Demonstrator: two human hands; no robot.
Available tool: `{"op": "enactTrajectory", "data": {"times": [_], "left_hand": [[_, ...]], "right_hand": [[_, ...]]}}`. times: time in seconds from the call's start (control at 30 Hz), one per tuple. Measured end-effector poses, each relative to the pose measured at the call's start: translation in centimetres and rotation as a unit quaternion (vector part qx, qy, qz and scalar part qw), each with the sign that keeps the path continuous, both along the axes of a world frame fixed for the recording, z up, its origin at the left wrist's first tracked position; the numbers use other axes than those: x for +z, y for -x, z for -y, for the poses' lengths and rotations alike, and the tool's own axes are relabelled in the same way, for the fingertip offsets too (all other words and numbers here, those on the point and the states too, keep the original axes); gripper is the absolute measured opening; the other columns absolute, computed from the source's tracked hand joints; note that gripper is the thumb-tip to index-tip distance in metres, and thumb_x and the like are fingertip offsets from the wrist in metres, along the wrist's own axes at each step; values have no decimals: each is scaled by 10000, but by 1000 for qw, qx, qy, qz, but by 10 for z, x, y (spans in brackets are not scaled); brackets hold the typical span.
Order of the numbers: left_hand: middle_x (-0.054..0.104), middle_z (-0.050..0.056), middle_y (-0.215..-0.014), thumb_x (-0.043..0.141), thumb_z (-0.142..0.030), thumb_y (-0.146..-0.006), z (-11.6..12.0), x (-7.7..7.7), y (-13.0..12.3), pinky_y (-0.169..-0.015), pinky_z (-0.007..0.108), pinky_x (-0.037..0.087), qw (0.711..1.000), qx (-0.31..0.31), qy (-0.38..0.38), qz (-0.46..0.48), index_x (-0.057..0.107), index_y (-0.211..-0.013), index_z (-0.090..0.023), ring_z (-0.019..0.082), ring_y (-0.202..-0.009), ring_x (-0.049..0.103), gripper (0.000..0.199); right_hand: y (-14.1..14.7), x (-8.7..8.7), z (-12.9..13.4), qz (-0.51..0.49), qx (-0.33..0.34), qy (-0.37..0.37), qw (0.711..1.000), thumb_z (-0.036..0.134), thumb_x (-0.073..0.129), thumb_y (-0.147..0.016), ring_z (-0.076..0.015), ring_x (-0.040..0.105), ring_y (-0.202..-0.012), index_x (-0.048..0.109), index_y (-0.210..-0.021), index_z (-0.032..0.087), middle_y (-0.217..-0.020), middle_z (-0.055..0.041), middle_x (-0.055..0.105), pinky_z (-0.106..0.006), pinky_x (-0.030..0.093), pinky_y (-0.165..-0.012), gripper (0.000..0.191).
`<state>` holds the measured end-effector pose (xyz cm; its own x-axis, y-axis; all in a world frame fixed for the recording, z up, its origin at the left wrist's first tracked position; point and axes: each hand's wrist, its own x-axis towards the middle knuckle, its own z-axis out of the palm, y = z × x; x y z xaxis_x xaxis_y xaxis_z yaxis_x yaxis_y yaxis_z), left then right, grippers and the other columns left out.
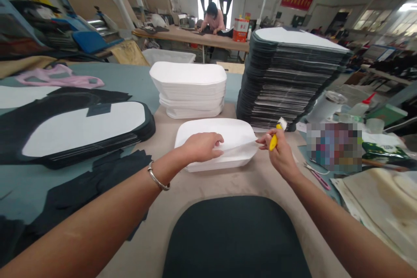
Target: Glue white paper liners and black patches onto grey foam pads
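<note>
My right hand (279, 153) has a small yellow-handled brush (273, 141) tucked in its grip, pale bristles pointing up. Its thumb and fingertip also pinch the right edge of a white rounded sheet (215, 128), the top one of a low pile in front of me. My left hand (203, 147) rests over that same sheet, thumb and fingers apart. A bracelet (158, 178) circles the left wrist. Nearest me lies a dark rounded panel (234, 239), flat on the brown board (156, 226).
Behind the sheets stands a taller white stack (189, 91). A high stack of dark panels (280, 82) rises at right. White-topped dark pieces (84, 130) and dark scraps (87, 182) lie left. Pink-handled scissors (319, 178) lie right. A co-worker (213, 19) bends over a far table.
</note>
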<state>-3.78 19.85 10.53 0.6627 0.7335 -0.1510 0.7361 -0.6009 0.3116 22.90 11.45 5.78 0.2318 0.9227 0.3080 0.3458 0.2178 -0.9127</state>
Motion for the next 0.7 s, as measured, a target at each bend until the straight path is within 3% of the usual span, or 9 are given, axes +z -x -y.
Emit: {"op": "enactTrajectory", "data": {"times": [0.07, 0.13, 0.23, 0.3, 0.4, 0.47, 0.6, 0.7], "left_hand": [[736, 88, -1201, 575, -592, -880, -2, 3, 3, -847, 321, 494, 999, 11, 44, 30, 628, -1294, -201, 257, -1041, 687, 572], [733, 122, -1199, 494, -745, -873, -5, 6, 6, -863, 329, 506, 981, 62, 149, 107, 621, -1277, -184, 268, -1074, 685, 703], [722, 195, -1182, 482, -874, -786, -11, 11, 10, -863, 368, 517, 891, 189, 324, 255, 619, -1185, -156, 316, -1126, 669, 832], [726, 215, -1135, 580, -879, -712, -15, 11, 12, -847, 393, 523, 835, 248, 374, 318, 626, -1105, -145, 338, -1099, 674, 834], [739, 180, -993, 785, -742, -609, -19, 6, 13, -805, 419, 542, 776, 299, 395, 389, 659, -957, -136, 332, -972, 693, 710], [728, 128, -928, 878, -557, -561, -20, 1, 13, -773, 425, 565, 755, 315, 389, 424, 666, -917, -144, 295, -894, 683, 584], [694, 74, -871, 858, -272, -548, -16, -8, 21, -705, 416, 606, 730, 325, 367, 476, 631, -897, -155, 232, -812, 636, 433], [694, 55, -869, 779, -212, -683, -13, -10, 36, -732, 440, 625, 710, 312, 365, 515, 623, -923, -142, 209, -837, 634, 295]], "right_hand": [[14, -1, -15, -27, -7, -28, 999, 642, 524, -962, -184, 701, -922, 414, -1028, 257, -931, -18, 640, -352, 595, -807, 406], [31, 3, -26, -50, -10, -54, 997, 631, 482, -986, -176, 707, -951, 389, -1038, 265, -948, -7, 628, -356, 590, -837, 381], [59, 13, -35, -89, 27, -90, 992, 618, 490, -991, -185, 728, -961, 394, -1042, 265, -950, 4, 630, -361, 586, -843, 369], [76, 19, -37, -112, 65, -107, 986, 597, 525, -986, -182, 739, -926, 412, -1028, 257, -930, 12, 627, -357, 584, -841, 360], [97, 22, -37, -129, 104, -109, 980, 575, 529, -993, -168, 741, -886, 430, -1011, 253, -895, 23, 619, -356, 582, -865, 338], [106, 22, -37, -122, 116, -98, 981, 574, 495, -1007, -163, 737, -888, 421, -1017, 257, -890, 24, 624, -355, 582, -877, 326], [111, 18, -38, -29, 102, -54, 993, 539, 314, -1063, -145, 728, -901, 355, -1059, 266, -900, 24, 620, -313, 583, -820, 276], [103, 15, -40, 66, 60, -16, 996, 474, 349, -1073, -148, 715, -889, 407, -1130, 244, -932, 10, 641, -308, 573, -801, 244]]}}
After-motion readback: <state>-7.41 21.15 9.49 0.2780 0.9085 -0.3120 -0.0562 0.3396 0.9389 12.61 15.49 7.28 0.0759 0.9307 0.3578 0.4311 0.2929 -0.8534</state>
